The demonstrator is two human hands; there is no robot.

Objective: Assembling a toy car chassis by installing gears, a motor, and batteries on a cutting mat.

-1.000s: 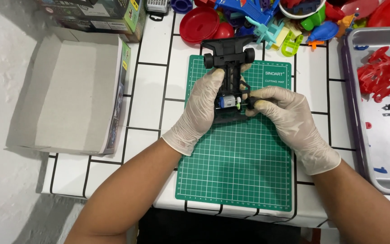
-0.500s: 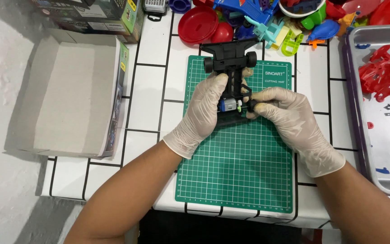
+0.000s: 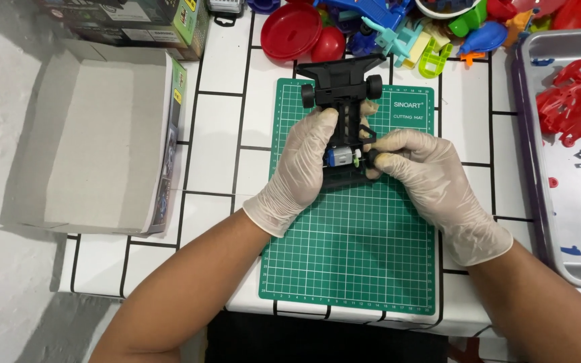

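A black toy car chassis (image 3: 342, 86) with two small wheels lies on a green cutting mat (image 3: 351, 262). A small blue and silver motor (image 3: 341, 157) sits in the chassis's near end. My left hand (image 3: 300, 168), in a pale glove, grips the chassis along its left side. My right hand (image 3: 418, 168), also gloved, pinches the right end of the motor area with thumb and fingers. What lies under the right fingertips is hidden.
An open cardboard box (image 3: 95, 134) lies at the left. Red bowls (image 3: 292, 30) and several coloured plastic toy parts (image 3: 425, 33) crowd the back. A metal tray (image 3: 573, 134) with red plastic pieces (image 3: 569, 101) stands at the right. White tiles with black lines surround the mat.
The chassis has shifted slightly toward the back of the mat with both hands staying on it. My right fingers remain at the motor.
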